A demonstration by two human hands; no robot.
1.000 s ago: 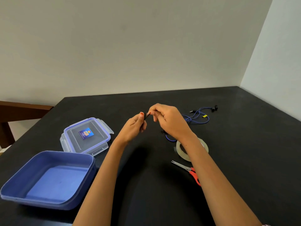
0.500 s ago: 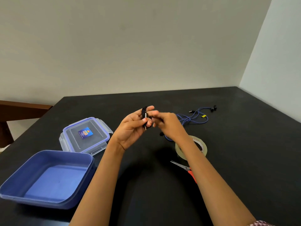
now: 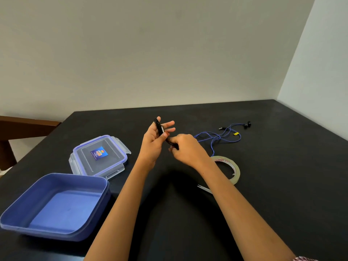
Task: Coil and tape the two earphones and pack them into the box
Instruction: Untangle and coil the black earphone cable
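Left hand [image 3: 154, 144] on my feed is raised off the matte black table [image 3: 282, 185], palm turned inward, a couple of fingers sticking out straight. The thin black earphone [image 3: 159, 127] is wound into a tight coil round the other fingers, and as far as I can tell the thumb is pinning that coil in place, so I'd call that hand gripping it. My right hand [image 3: 188, 150] is just beside it, almost touching, with its fingers curled in and pinching the tail of the same black cord where it comes off the coil. The blue earphone [image 3: 216, 137] with black buds is lying loose and uncoiled on the table, beyond the right hand and off to its right. A flat roll of clear tape [image 3: 236, 172] sits just beside the right wrist, partly hidden by the forearm, and only the silver tip of the scissors [image 3: 204, 189] pokes out from under that arm. Over to the left of the left hand lies the clear plastic lid [image 3: 98, 162] with its purple-blue rim and a small sticker. The open blue plastic box [image 3: 47, 233] sits nearer to me than the lid, right up against it. Brown wooden furniture [image 3: 24, 127] shows past the table's left edge.
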